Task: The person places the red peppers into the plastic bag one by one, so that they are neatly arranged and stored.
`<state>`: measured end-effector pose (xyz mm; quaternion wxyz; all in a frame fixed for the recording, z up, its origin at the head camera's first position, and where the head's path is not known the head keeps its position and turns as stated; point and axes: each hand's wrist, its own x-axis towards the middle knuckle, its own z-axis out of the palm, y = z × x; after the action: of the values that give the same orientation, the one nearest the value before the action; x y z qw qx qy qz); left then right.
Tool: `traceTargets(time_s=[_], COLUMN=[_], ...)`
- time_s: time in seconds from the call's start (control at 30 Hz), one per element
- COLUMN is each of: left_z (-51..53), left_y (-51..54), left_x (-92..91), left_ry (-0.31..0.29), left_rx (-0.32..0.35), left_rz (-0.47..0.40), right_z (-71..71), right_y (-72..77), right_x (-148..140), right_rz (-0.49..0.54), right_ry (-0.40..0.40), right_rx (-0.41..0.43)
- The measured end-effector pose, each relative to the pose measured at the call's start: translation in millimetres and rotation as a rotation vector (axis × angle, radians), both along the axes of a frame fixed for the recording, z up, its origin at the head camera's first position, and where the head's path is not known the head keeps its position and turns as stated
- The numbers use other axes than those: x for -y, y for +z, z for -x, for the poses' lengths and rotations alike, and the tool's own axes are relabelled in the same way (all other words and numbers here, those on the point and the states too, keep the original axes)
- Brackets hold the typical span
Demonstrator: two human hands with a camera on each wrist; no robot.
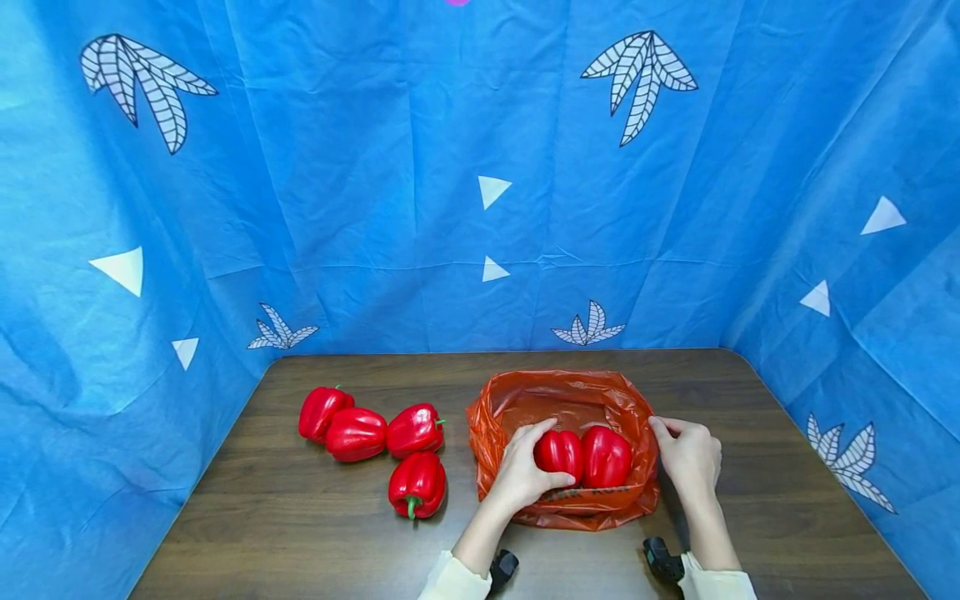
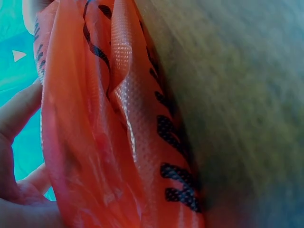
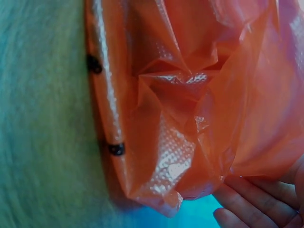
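Note:
An orange-red plastic bag (image 1: 570, 521) stands on the table with its mouth open upward. Inside it, two red bell peppers sit side by side. My left hand (image 1: 522, 467) reaches over the bag's left rim and holds the left bell pepper (image 1: 561, 454) between thumb and fingers. The other bell pepper (image 1: 607, 457) is right beside it, with no hand on it. At the bag's right rim, my right hand (image 1: 688, 454) pinches the plastic. In both wrist views the bag's side fills much of the picture and hides the peppers.
Left of the bag, several more red bell peppers lie grouped on the dark wooden table (image 1: 247, 533), the nearest bell pepper (image 1: 417, 483) with its green stem toward me. A blue patterned cloth (image 1: 420, 200) encloses the table's back and sides.

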<state>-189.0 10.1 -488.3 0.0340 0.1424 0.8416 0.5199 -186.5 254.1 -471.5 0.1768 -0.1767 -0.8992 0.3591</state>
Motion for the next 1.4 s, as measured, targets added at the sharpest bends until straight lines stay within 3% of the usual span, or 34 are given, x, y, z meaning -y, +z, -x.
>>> traceTargets(time_s=[0.23,0.47,0.67,0.83,0.97,1.13,1.4], left_z=[-3.9,-16.5,-30.1,-39.3,-43.4,-46.8,-47.3], left_y=[13.3,43.0,68.2,76.3,72.6,57.3,28.0], left_x=[2.1,15.6,46.8,85.2,119.6,156.0,178.3], left_ry=[0.021,-0.001,0.042,0.150,0.250,0.345,0.372], left_rx=[-0.057,-0.142,-0.233,-0.295,-0.336,-0.301,-0.242], left_rz=[-0.026,-0.069,-0.040,0.017,0.064,0.096,0.096], right_z=[-0.3,-0.7,-1.0,-1.4,-1.7,-2.2,-1.8], right_y=[-1.0,-2.4,-2.4,-2.3,-1.8,-0.3,0.4], right_x=[0.2,0.9,0.7,0.1,-0.7,-0.8,-0.3], right_rz=[0.002,-0.003,-0.005,-0.004,-0.008,-0.006,-0.007], right_ry=[0.006,0.004,0.004,0.010,0.014,0.025,0.024], right_rx=[0.004,0.009,0.016,0.019,0.019,0.018,0.024])
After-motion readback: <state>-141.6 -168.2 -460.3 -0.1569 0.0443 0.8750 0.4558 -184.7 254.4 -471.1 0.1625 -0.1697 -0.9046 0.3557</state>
